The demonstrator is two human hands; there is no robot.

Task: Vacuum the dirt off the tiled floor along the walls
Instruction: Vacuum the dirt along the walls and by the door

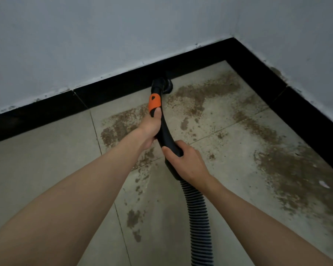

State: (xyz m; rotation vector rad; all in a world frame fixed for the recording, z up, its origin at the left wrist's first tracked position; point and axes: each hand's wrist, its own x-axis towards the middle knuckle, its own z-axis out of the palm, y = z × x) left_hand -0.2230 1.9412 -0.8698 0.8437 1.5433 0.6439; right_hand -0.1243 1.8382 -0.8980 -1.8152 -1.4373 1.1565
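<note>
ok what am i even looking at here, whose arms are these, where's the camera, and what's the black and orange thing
There is only one picture, taken by a wide-angle camera worn on a person's head and looking down, so the two bare arms reaching in from the bottom are that person's own. No robot is involved.

Both hands hold the black curved handle of a vacuum cleaner. The left hand grips it higher up, just below an orange collar. The right hand grips the lower end, where the ribbed hose begins and runs out of the picture.

The nozzle is down on the tiled floor, right against the black skirting under a pale wall, near the room's corner.

Brown dirt lies in patches on the tiles, thickest along the right wall, with more by the nozzle.
</note>
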